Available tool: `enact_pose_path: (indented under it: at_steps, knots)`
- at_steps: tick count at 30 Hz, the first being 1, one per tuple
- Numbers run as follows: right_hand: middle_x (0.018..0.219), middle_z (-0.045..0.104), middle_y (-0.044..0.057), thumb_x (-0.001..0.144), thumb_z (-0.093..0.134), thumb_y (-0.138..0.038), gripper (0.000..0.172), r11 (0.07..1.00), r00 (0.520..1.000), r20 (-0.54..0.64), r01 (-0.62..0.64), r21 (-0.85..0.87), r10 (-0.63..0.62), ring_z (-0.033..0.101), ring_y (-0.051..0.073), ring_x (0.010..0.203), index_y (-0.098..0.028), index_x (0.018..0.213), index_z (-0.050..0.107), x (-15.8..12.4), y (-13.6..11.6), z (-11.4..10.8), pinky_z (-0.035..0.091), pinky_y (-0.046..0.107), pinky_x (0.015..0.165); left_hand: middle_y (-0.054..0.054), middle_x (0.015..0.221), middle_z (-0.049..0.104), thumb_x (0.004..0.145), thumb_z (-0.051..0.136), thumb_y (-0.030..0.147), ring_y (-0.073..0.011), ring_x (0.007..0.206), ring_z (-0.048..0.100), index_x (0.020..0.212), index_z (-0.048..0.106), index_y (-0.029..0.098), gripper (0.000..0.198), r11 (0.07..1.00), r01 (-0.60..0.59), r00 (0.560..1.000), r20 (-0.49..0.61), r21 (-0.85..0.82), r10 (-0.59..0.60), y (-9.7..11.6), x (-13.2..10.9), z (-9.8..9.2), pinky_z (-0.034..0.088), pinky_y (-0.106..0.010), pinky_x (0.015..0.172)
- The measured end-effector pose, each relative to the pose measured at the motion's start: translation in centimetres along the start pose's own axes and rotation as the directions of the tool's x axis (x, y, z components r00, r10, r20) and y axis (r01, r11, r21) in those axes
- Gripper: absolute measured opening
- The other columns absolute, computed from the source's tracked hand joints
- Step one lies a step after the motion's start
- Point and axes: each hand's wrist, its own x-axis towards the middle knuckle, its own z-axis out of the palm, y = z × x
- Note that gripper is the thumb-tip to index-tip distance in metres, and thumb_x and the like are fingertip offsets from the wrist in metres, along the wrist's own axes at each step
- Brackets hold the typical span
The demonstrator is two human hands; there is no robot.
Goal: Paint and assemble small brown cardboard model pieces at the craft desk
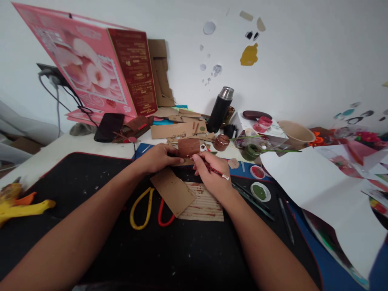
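Observation:
My left hand [163, 158] is closed on the left edge of a brown-painted cardboard piece [188, 146], thumb in front. In my right hand [212, 173] is a thin paintbrush [217, 171] with a dark red handle. Its tip end points at the lower right of the painted piece; whether it touches is too small to tell. Below the hands lie a plain cardboard rectangle [173, 192] and a corrugated sheet [206, 202] streaked with brown. Scissors with one yellow handle loop [142, 213] and one red loop stick out from under the cardboard. A jar of brown paint [221, 142] stands behind the right hand.
Lids of red paint [257, 172] and green paint [260, 192] sit at the right, near several pens [285, 218]. A black thermos [220, 109], cardboard scraps [178, 129] and a phone [109, 127] are behind. White paper [327, 198] covers the right side; a pink box [87, 68] stands left.

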Motion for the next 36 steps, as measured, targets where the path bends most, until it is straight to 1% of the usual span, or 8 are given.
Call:
enact_pose_path:
  at_steps: [5,11,15,19,24,29,32,36]
  knots:
    - [0.074,0.076,0.002,0.106,0.058,-0.048,0.032,1.000,1.000,-0.010,-0.002,0.029,0.002,0.074,0.018,0.067,-0.024,0.094,0.074,0.07,-0.18,-0.21,0.053,0.028,0.063,-0.002,0.092,0.081,0.078,0.076,0.047,-0.0252,0.091,0.071,0.093,0.086,0.024,0.029,0.999,-0.042,0.999,-0.001,-0.006,0.042,-0.14,0.00,0.06,0.053,-0.030,0.078]
    - [0.076,0.077,0.003,0.106,0.057,-0.048,0.031,1.000,1.000,0.006,0.007,0.021,-0.007,0.076,0.019,0.071,-0.025,0.097,0.076,0.04,-0.26,-0.24,0.054,0.029,0.064,-0.001,0.092,0.082,0.079,0.075,0.047,-0.0247,0.091,0.070,0.092,0.085,0.024,0.029,0.999,-0.040,0.999,0.010,0.023,0.040,-0.36,0.12,0.18,0.052,-0.030,0.077]
    - [0.073,0.076,0.002,0.105,0.059,-0.046,0.029,1.000,1.000,0.001,0.015,0.020,-0.015,0.075,0.020,0.071,-0.024,0.099,0.076,0.05,-0.37,-0.25,0.055,0.030,0.067,-0.001,0.093,0.082,0.079,0.075,0.049,-0.0251,0.092,0.071,0.095,0.085,0.023,0.032,0.998,-0.029,0.999,0.023,0.057,0.028,-0.67,0.31,0.21,0.050,-0.030,0.079]
    - [0.069,0.075,0.001,0.105,0.060,-0.045,0.027,0.999,1.000,-0.009,0.029,0.014,-0.029,0.075,0.020,0.069,-0.024,0.101,0.077,0.05,-0.31,-0.23,0.055,0.031,0.068,-0.002,0.097,0.084,0.081,0.074,0.050,-0.0265,0.097,0.072,0.098,0.086,0.024,0.034,0.996,-0.050,0.998,0.036,0.071,0.048,-0.69,0.35,0.22,0.050,-0.032,0.084]
    - [0.076,0.078,0.003,0.105,0.059,-0.048,0.030,0.999,0.999,0.009,0.034,-0.001,-0.034,0.076,0.021,0.072,-0.025,0.103,0.077,-0.04,0.07,-0.03,0.056,0.031,0.068,-0.003,0.098,0.084,0.079,0.075,0.052,-0.0280,0.098,0.072,0.100,0.086,0.024,0.037,0.998,-0.051,0.998,0.031,0.049,0.049,-0.63,0.31,0.33,0.051,-0.033,0.084]
    - [0.087,0.080,0.004,0.106,0.058,-0.050,0.031,0.999,0.999,0.013,0.033,0.004,-0.033,0.076,0.020,0.075,-0.026,0.104,0.077,-0.11,0.30,0.09,0.056,0.031,0.068,-0.002,0.097,0.084,0.079,0.075,0.050,-0.0266,0.096,0.072,0.099,0.086,0.025,0.034,0.996,-0.078,0.996,0.039,0.049,0.076,-0.86,0.42,0.39,0.052,-0.032,0.084]
    - [0.089,0.080,0.004,0.106,0.058,-0.049,0.030,1.000,0.999,0.024,0.024,-0.003,-0.024,0.077,0.021,0.076,-0.026,0.104,0.077,-0.09,0.24,0.03,0.056,0.030,0.069,-0.002,0.093,0.083,0.080,0.075,0.048,-0.0252,0.091,0.072,0.097,0.086,0.024,0.032,0.994,-0.088,0.995,0.044,0.066,0.085,-0.86,0.44,0.36,0.051,-0.031,0.081]
    - [0.093,0.081,0.004,0.106,0.060,-0.045,0.026,1.000,0.999,0.032,0.029,0.010,-0.029,0.076,0.020,0.075,-0.025,0.104,0.077,0.00,0.07,-0.07,0.056,0.030,0.068,-0.002,0.095,0.083,0.082,0.074,0.047,-0.0248,0.092,0.072,0.100,0.086,0.025,0.031,0.993,-0.093,0.995,0.043,0.072,0.090,-0.87,0.41,0.34,0.049,-0.031,0.081]
